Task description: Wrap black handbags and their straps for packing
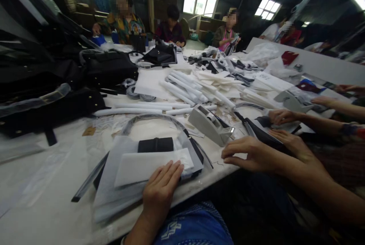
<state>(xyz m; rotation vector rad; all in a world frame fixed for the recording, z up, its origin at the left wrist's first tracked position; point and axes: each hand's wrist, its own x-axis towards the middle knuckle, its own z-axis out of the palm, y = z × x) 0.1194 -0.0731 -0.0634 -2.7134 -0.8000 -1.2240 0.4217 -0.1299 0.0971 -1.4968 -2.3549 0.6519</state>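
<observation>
My left hand (164, 184) lies flat, fingers stretched out, on the lower edge of a white foam sheet (142, 167). That sheet lies over a bag wrapped in pale tissue (108, 195), with a black band (155, 145) showing above it. A plastic-wrapped handle (154, 117) arches behind, and a dark strap (89, 178) sticks out to the left. My right hand (248, 153) hovers by the table edge, thumb and fingertips brought together; anything between them is too small to make out. Just beyond it stands a grey tape dispenser (211, 125).
White foam tubes (185, 87) and sheets are heaped mid-table. Black bags (111, 68) pile up at the left. Close on my right, a co-worker's hands (285, 117) work on another dark bag (264, 134). Several people sit across the table.
</observation>
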